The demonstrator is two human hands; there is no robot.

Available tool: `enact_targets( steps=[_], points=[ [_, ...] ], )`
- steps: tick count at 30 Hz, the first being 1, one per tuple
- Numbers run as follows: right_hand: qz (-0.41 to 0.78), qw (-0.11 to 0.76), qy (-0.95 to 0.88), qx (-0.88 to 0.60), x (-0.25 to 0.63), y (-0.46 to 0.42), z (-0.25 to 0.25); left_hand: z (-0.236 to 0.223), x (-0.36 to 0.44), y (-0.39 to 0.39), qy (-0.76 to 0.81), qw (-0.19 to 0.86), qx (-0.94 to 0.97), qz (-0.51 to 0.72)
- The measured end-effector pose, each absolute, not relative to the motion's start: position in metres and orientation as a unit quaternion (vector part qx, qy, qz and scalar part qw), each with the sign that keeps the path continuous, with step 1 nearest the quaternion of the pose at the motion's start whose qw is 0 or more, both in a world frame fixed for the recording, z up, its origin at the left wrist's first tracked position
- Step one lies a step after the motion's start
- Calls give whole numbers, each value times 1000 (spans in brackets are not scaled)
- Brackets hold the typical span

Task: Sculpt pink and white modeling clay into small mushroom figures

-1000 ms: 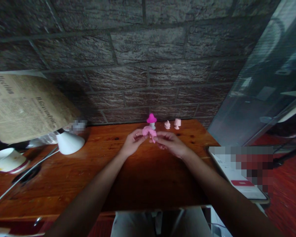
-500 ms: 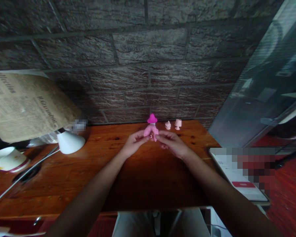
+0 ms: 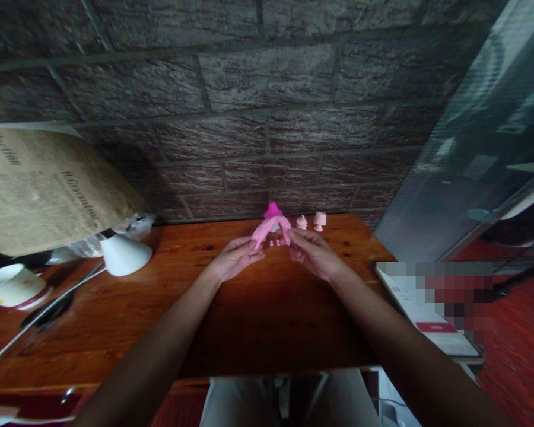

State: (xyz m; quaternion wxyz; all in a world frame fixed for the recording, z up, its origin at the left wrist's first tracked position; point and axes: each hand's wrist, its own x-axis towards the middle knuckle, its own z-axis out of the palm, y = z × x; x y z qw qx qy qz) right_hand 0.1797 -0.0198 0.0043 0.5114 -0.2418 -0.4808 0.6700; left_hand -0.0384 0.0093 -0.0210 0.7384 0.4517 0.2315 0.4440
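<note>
A soft pink strip of what looks like modelling clay [image 3: 271, 224] arches upward between my two hands. Its left end is pinched by my left hand [image 3: 237, 258], thumb against fingers. My right hand [image 3: 315, 255] grips the other end. Just behind the arch, a magenta cap on a pale stem, like a toy mushroom [image 3: 273, 209], is partly covered by the strip. To its right stand a small pale-pink swirled figure [image 3: 301, 222] and a pale-pink miniature lamp [image 3: 320, 220]. Small pink bits show under the arch; I cannot make out what they are.
A white lamp base [image 3: 127, 256] with a cable and a newsprint-patterned wrap [image 3: 48, 184] are at the left, near a paper cup [image 3: 13, 287]. A tablet-like screen [image 3: 431, 314] lies at the table's right edge. A dark brick wall [image 3: 271, 136] rises behind the wooden table [image 3: 285, 320].
The pink strip has been drawn out from a compact folded lump into a longer, thinner arch. My hands have moved apart, the left one shifting left.
</note>
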Motion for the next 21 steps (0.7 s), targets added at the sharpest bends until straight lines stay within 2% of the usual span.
enact_targets(
  steps=[11,15,21],
  points=[
    [672,517,-461,-260,180,-17,3,-19,-33,12,257,697,428,515],
    [661,524,-458,-280,181,-16,1,-19,-30,13,311,629,459,545],
    [656,518,-463,-296,181,-14,-1,-23,-30,13,369,471,602,528]
  ],
)
